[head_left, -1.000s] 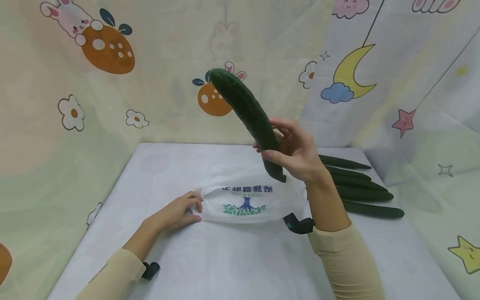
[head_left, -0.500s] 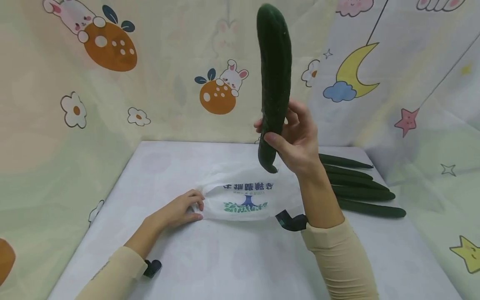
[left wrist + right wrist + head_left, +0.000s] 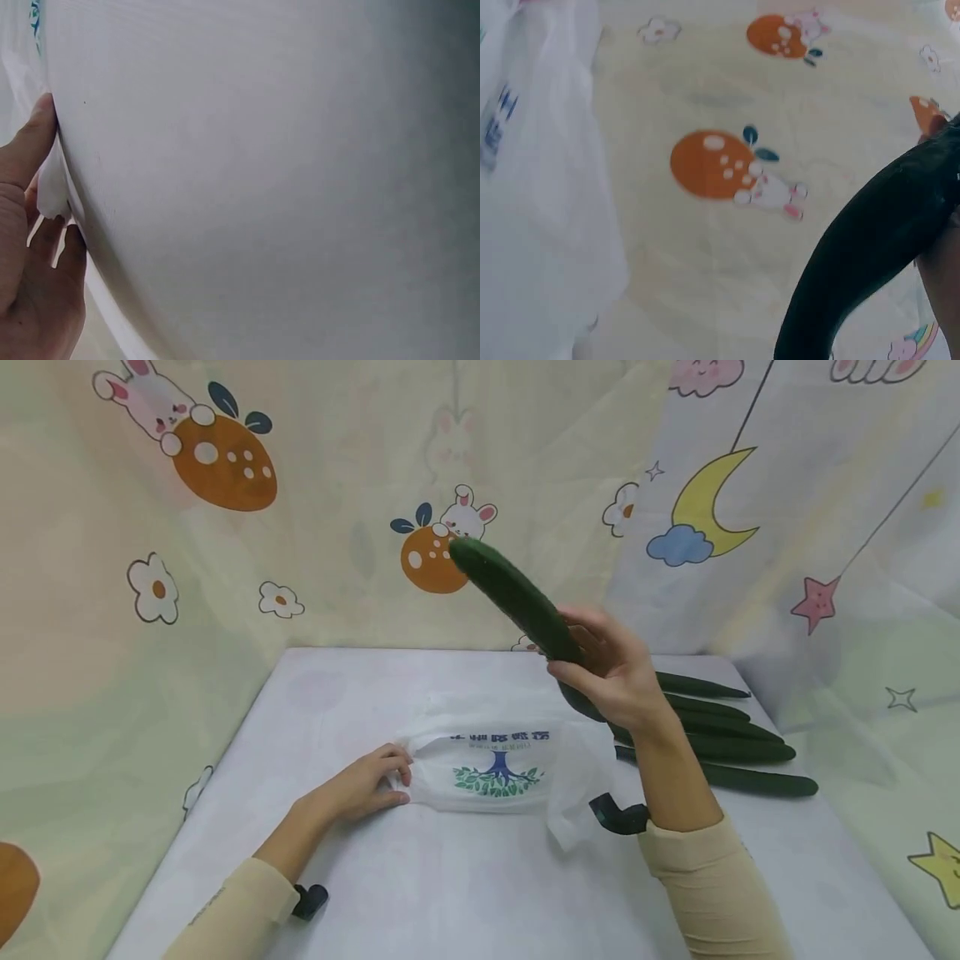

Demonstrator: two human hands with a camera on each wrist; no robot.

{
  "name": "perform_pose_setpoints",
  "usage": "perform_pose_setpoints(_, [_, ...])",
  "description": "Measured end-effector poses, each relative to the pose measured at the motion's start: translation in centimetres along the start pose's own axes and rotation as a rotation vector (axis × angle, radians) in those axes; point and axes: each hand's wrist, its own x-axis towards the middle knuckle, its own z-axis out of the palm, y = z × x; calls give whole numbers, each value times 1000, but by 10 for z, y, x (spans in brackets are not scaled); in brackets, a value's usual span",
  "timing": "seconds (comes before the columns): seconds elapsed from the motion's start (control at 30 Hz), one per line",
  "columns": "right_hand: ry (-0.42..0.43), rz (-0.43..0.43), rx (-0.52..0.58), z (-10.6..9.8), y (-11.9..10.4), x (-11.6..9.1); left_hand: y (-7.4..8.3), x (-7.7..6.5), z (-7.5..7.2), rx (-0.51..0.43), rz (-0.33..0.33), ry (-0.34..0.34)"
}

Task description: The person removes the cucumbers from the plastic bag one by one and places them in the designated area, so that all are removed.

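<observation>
A dark green cucumber [image 3: 517, 602] is gripped near its lower end by my right hand [image 3: 621, 675], thumb on the near side. It tilts up and to the left over the table. In the right wrist view the curved cucumber [image 3: 870, 229] runs down from the fingers at the right edge. A thin white plastic bag [image 3: 570, 764] with a blue and green tree print lies flat below it. My left hand [image 3: 363, 785] pinches the bag's left end; the left wrist view has white plastic between thumb and fingers [image 3: 71, 259].
Several more cucumbers [image 3: 738, 748] lie side by side on the right of the white table [image 3: 450, 893], partly behind my right forearm. A printed cloth [image 3: 337, 443] hangs at the back and sides. Dark wrist devices [image 3: 618, 817] sit at both sleeves.
My right hand raises the cucumber upright, then lowers it and tips it back to the left. The bag's right end now spreads out with a flap toward me. My left hand stays in place.
</observation>
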Motion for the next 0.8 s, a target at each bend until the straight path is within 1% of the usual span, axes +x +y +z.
perform_pose_setpoints(0.1, [-65, 44, -75, -20, -1, -20, -2, -1, -3, 4, 2, -2])
perform_pose_setpoints(0.2, [-108, 127, -150, -39, -2, -48, -5, -1, -4, 12, 11, -3])
perform_pose_setpoints(0.3, [-148, 284, -270, -57, -6, -76, -8, -1, -4, 12, 20, 1])
perform_pose_setpoints(0.37, [-190, 382, -380, -69, -10, -93, -8, 0, -3, 6, 25, 3])
perform_pose_setpoints(0.43, [-235, 480, -475, -81, -14, -107, -7, 1, -2, 0, 30, 7])
perform_pose_setpoints(0.47, [-253, 514, -510, -87, -16, -113, -7, 1, -1, -2, 30, 9])
perform_pose_setpoints(0.53, [-274, 554, -564, -96, -16, -126, -7, 0, -1, -7, 35, 9])
perform_pose_setpoints(0.6, [-279, 591, -596, -102, -17, -137, -6, -1, -1, -4, 34, 7])
perform_pose_setpoints(0.8, [-271, 626, -643, -119, -24, -167, -4, 0, -2, -5, 24, -5])
